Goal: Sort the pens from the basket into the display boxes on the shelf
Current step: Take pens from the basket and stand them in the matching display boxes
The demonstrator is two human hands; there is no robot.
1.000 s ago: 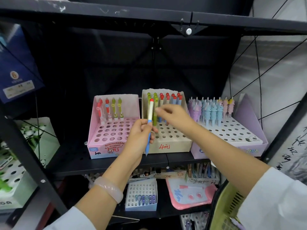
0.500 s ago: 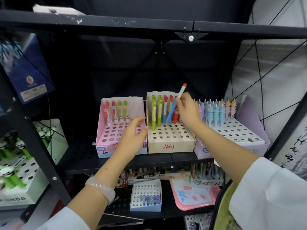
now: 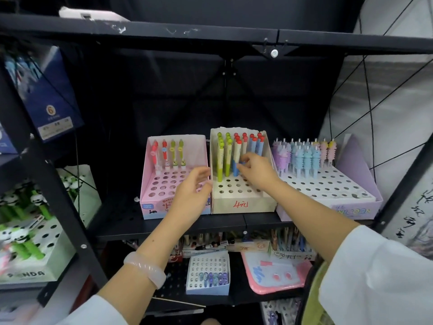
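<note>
- At the beige box (image 3: 241, 205), the right hand (image 3: 255, 172) is pinching a blue pen (image 3: 236, 168) into a hole.
- Left of that box, the left hand (image 3: 192, 191) is hovering, fingers spread, empty.
- Many holes are standing unfilled (basket (image 3: 311, 299) contents hidden); sorting is looking partway done.

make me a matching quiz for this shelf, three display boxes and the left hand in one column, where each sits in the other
Things:
1. pink box
2. beige box
3. purple box
4. left hand

Places or states:
A. middle of the shelf, red "4" written on its front
B. right end, rows of pastel pens at its back
C. open, in front of the pink box
D. left end, four pens in its back row

Pairs: 1-D, 2-A, 3-B, 4-C
</note>
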